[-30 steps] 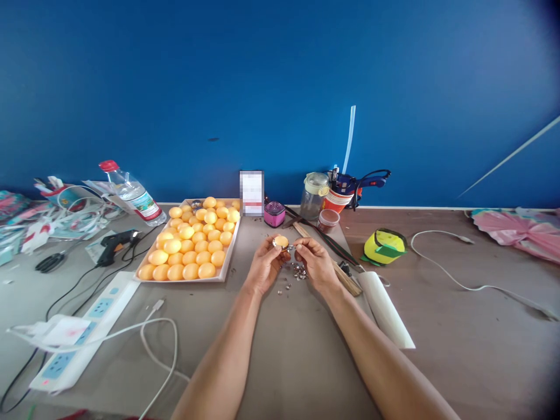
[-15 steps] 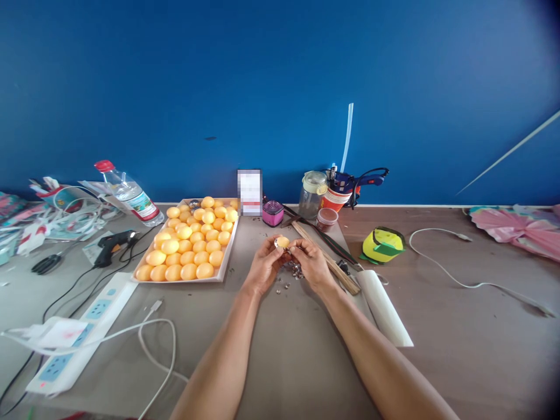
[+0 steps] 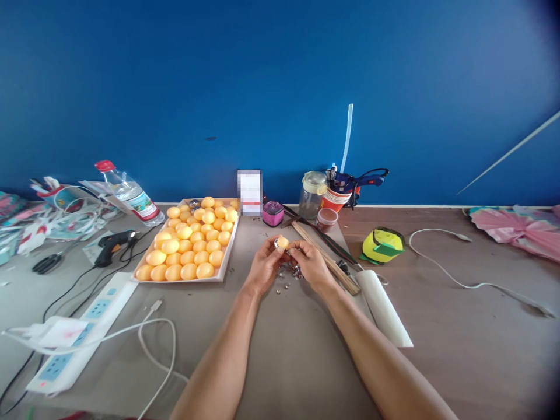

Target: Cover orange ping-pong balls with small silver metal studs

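Observation:
An orange ball [image 3: 283, 242], which looks like a table tennis ball, is held between the fingers of my left hand [image 3: 264, 263]. Small shiny silver bits show on the ball's left side. My right hand [image 3: 313, 265] is closed in a pinch against the ball's right side; whatever its fingertips hold is too small to make out. Beneath the hands lies a loose scatter of small shiny silver pieces [image 3: 286, 286], partly hidden by the fingers. To the left, a shallow white box [image 3: 224, 271] is filled with several more orange balls [image 3: 188, 256], one silver-covered ball [image 3: 194, 204] among them.
Left are a bottle [image 3: 142, 201], a glue gun [image 3: 111, 248], and a white power strip [image 3: 83, 335] with cables. Behind the hands stand a purple box [image 3: 273, 214], a jar [image 3: 311, 195] and a cup of tools [image 3: 335, 199]. Wooden sticks [image 3: 328, 259] and a white roll [image 3: 386, 309] lie right.
My hands stay in nearly the same place around the ball. The fingers of my right hand have shifted slightly against it.

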The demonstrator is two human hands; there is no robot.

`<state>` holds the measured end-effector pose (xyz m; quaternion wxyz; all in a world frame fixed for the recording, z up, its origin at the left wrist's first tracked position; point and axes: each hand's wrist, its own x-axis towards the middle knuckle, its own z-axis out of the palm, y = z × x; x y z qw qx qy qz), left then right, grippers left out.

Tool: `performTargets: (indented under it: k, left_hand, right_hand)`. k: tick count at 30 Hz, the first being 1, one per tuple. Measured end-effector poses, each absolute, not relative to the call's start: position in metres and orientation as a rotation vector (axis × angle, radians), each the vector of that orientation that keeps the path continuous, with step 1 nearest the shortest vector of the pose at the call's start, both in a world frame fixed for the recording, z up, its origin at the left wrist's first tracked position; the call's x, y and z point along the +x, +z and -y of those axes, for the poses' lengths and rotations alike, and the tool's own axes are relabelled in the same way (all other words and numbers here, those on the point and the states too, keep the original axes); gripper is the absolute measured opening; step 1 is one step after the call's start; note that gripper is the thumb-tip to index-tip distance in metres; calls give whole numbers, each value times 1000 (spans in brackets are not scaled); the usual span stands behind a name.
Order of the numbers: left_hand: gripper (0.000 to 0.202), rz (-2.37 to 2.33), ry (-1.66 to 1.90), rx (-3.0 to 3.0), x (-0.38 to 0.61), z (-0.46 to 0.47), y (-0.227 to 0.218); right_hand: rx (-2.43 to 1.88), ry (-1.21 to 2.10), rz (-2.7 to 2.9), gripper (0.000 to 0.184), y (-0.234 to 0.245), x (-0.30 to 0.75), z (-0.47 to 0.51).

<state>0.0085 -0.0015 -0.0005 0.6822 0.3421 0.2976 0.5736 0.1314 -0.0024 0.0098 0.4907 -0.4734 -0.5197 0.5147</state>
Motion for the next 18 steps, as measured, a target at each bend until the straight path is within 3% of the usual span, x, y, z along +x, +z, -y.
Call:
performTargets:
  k: [11, 15, 18]
  left_hand:
    - [36, -749, 1336, 828, 13, 2, -10]
    - [34, -662, 1312, 743, 15, 5, -3]
    - [29, -603, 1283, 658, 12, 4, 2]
  right_hand:
    - [-1225, 994, 1315, 12, -2, 127, -1]
    - [-1112, 1139, 1138, 24, -3, 129, -3]
    - [-1057, 1219, 1148, 22, -1, 139, -8]
